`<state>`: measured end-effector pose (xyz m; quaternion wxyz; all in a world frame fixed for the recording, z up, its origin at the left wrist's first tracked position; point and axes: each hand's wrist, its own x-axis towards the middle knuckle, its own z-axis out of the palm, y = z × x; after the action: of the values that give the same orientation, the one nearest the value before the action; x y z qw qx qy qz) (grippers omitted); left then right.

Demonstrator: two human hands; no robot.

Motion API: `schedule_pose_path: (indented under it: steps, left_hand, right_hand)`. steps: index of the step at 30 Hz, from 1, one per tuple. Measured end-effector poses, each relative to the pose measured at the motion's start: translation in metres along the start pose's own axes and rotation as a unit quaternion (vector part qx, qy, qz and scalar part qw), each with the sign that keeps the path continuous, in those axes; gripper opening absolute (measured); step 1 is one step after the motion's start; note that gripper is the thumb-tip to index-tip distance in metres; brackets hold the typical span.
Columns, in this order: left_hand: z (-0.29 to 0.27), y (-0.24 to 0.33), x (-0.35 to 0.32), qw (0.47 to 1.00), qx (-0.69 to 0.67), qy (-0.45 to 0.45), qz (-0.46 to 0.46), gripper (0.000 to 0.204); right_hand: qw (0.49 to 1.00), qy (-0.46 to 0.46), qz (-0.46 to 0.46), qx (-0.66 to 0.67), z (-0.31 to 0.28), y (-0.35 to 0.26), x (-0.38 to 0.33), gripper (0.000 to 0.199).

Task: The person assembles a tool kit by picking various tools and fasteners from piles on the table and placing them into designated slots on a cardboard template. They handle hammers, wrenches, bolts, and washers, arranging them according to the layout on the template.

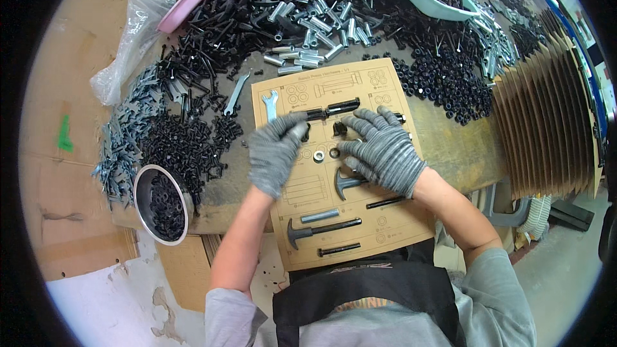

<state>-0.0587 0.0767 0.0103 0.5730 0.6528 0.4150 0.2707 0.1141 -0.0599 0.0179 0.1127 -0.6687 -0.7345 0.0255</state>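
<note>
My left hand pinches a black bolt near the cardboard template's far edge; my right hand rests flat, released, just beside it.

Light: bright, even, overhead | Shadows: soft and short beneath the gloved hands | Glare: mild highlights on the silver metal tubes and steel bowl | Focus: centre sharp | Edges: strong fisheye bending, black vignette at corners, rim slightly soft
</note>
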Motion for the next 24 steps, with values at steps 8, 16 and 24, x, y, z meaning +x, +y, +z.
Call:
schedule_pose_path:
  steps: [8, 16, 24]
  left_hand:
    - [-0.020, 0.016, 0.122, 0.901, 0.398, -0.155, 0.077, 0.033]
    - [-0.112, 0.057, 0.046, 0.922, 0.358, -0.059, 0.131, 0.035]
    - [-0.276, 0.012, -0.090, 0.847, 0.515, 0.084, -0.101, 0.025]
  right_hand:
    - [0.995, 0.085, 0.023, 0.040, -0.012, 0.017, 0.042, 0.029]
    - [0.986, 0.140, 0.046, 0.074, -0.022, 0.041, 0.005, 0.023]
    - [0.975, 0.098, 0.051, 0.190, -0.022, 0.025, -0.014, 0.015]
